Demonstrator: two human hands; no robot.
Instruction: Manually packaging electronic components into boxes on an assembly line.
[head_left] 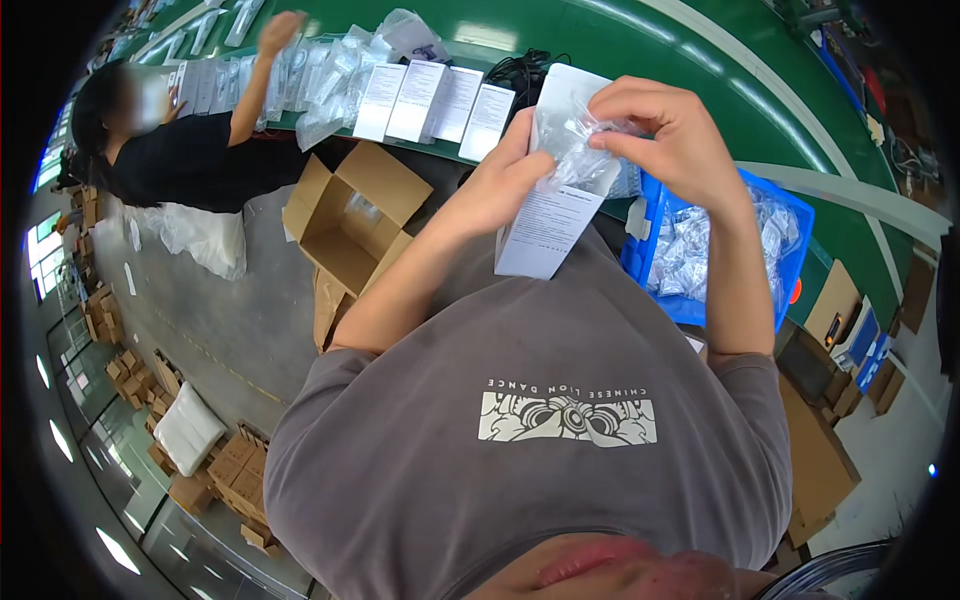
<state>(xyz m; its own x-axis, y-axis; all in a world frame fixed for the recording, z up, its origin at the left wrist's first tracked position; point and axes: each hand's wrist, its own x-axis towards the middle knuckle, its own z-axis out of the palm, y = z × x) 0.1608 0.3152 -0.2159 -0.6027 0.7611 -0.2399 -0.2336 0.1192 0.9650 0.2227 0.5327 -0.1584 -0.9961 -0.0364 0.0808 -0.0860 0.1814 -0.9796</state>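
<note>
My left hand (pixel 500 180) is closed round the side of a small white carton (pixel 548 232) with printed text. The carton's top flap stands up, and a clear plastic bag (pixel 575 145) sits at its opening. With thumb and fingers pinched, my right hand (pixel 665 135) grips the bag's upper part. What lies inside the bag is too unclear to name. Beside my right forearm is a blue bin (pixel 800 225) filled with small clear plastic packets (pixel 690 260).
Several white cartons (pixel 415 100) stand on the green table (pixel 640 40), next to many clear bags (pixel 325 85). An open cardboard box (pixel 345 235) is at my left. Farther left, a person in black (pixel 195 160) reaches over the table. Stacked cardboard boxes (pixel 240 475) line the floor.
</note>
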